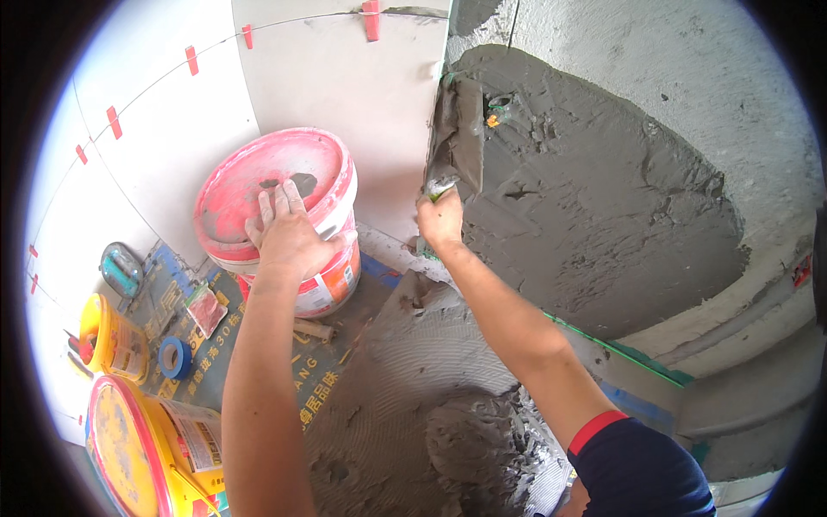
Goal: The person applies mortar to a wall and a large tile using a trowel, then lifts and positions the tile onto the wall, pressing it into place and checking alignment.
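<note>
My left hand (293,237) lies on the pink lid (245,185) of a white and pink bucket (332,280), fingers stretched out over it. In my right hand (440,217) is the handle of a trowel, its long grey blade (469,129) pressed upright near the left border of the wet mortar (594,198) on the wall. The blade lies beside the edge of a white wall tile (345,103). My fingers hide most of the handle.
A heap of mortar (469,439) sits on the floor below my right arm. Yellow buckets (185,439), a blue tape roll (175,358) and a teal-handled tool (121,269) stand at left on a printed floor cover (323,392). Red tile wedges (191,60) line the tile joint.
</note>
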A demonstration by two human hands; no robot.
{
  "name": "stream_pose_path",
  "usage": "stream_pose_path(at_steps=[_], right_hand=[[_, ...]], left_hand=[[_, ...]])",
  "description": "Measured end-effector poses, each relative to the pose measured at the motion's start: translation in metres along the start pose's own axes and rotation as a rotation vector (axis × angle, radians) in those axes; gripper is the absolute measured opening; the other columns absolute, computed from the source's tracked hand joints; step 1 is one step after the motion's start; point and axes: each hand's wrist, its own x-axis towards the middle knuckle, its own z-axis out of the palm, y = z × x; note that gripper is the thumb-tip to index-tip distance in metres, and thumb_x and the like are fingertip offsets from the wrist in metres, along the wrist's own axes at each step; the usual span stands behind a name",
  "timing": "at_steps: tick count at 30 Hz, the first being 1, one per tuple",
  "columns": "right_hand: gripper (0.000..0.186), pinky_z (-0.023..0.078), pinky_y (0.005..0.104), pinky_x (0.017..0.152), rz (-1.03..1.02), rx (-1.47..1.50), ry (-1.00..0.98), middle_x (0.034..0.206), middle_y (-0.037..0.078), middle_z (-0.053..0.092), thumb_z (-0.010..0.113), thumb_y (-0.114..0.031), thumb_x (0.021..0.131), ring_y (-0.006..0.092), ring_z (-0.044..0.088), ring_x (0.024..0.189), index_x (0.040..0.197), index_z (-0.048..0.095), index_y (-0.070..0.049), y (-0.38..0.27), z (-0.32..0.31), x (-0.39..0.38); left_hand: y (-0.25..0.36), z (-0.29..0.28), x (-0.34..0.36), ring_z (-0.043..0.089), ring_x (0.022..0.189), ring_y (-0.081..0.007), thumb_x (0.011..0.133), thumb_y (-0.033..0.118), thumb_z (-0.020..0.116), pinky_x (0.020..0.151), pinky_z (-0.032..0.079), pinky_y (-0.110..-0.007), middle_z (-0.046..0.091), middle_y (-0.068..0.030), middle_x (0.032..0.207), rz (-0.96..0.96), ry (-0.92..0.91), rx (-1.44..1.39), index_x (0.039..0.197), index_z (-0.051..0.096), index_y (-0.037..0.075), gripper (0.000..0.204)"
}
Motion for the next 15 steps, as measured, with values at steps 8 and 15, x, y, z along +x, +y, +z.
stream_pose_path(at_steps=[8,15], right_hand=[[0.035,0.047,0.0424,0.080,-0.045,0.091,-0.048,0.087,0.027,0.063,0.059,-0.017,0.071,0.0403,0.063,0.087,0.095,0.055,0.008,0.010,0.002,0.005],[0.026,0.048,0.0381,0.074,-0.034,0.198,-0.173,0.080,0.016,0.063,0.059,-0.013,0.071,0.0278,0.062,0.076,0.092,0.054,0.002,0.015,0.008,-0.001]], left_hand=[[-0.002,0.000,0.001,0.009,0.143,-0.0311,0.070,0.061,0.068,0.112,0.015,-0.054,0.017,-0.0163,0.153,-0.002,0.004,0.027,0.148,0.007,0.001,0.116],[-0.002,0.003,0.002,0.010,0.143,-0.0306,0.070,0.061,0.068,0.112,0.016,-0.053,0.017,-0.0156,0.153,-0.018,0.003,0.043,0.148,0.007,0.001,0.116]])
